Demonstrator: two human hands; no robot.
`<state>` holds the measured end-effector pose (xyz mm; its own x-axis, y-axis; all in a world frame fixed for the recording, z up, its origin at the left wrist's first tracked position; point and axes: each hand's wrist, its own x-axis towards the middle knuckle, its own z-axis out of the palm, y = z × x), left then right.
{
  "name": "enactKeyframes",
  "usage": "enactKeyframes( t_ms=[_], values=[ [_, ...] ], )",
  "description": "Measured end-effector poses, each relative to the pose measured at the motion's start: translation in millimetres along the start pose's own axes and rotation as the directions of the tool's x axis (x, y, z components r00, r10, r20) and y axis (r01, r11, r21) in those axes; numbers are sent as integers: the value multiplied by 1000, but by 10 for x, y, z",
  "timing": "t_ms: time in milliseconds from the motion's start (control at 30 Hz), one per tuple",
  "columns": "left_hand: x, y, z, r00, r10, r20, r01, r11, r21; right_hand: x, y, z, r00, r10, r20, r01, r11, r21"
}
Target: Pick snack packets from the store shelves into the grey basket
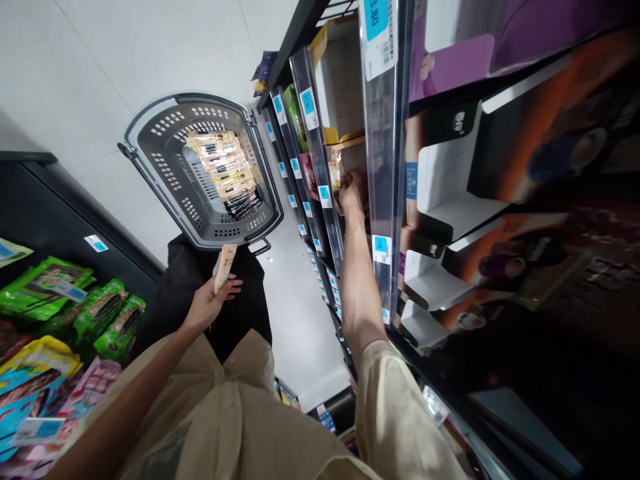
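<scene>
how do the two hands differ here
The left hand holds a tan packet near the basket; the right hand reaches into the shelf, its grip unclear. The left arm is bent; the right arm is stretched straight. Both forearms are bare.

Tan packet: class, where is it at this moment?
Head view, left of centre: the tan packet sits in the left hand, just below the grey basket.

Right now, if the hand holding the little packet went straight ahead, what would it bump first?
Probably the grey basket: the left hand points its tan packet at the near rim, with nothing seen between. Depth is hard to judge.
</scene>
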<state>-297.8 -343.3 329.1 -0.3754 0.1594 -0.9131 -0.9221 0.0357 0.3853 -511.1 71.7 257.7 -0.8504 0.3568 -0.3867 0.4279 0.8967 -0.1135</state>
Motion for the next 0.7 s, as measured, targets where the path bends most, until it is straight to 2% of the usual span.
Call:
enactKeyframes(
  t_ms=[67,100,200,267,333,400,533,633,700],
  values=[
    [-4,56,28,1000,-14,-7,13,999,-40,-213,-104,-21,995,65,-73,-64,998,19],
    [-4,90,40,1000,-24,-8,23,998,-65,-364,-167,-31,991,62,-118,-57,998,39],
    [4,201,54,999,-50,-6,49,990,-133,-895,-360,-51,974,-58,-220,83,991,109],
    [11,271,41,999,-52,-12,49,988,-145,-1185,-445,-51,968,-128,-215,161,976,145],
    [15,329,14,999,-44,-15,42,991,-129,-1311,-468,-46,971,-163,-172,189,971,147],
    [17,368,-23,999,-39,-9,38,993,-109,-1247,-438,-42,979,-156,-133,171,979,111],
    [27,365,-101,999,-48,-17,47,996,-75,-806,-356,-3,989,-135,-64,137,990,19],
    [30,325,-142,998,-52,-28,50,997,-52,-524,-369,102,991,-131,28,132,991,-37],
    [25,309,-158,999,-46,-25,45,998,-38,-425,-396,184,994,-85,63,89,994,-59]
  ],
)
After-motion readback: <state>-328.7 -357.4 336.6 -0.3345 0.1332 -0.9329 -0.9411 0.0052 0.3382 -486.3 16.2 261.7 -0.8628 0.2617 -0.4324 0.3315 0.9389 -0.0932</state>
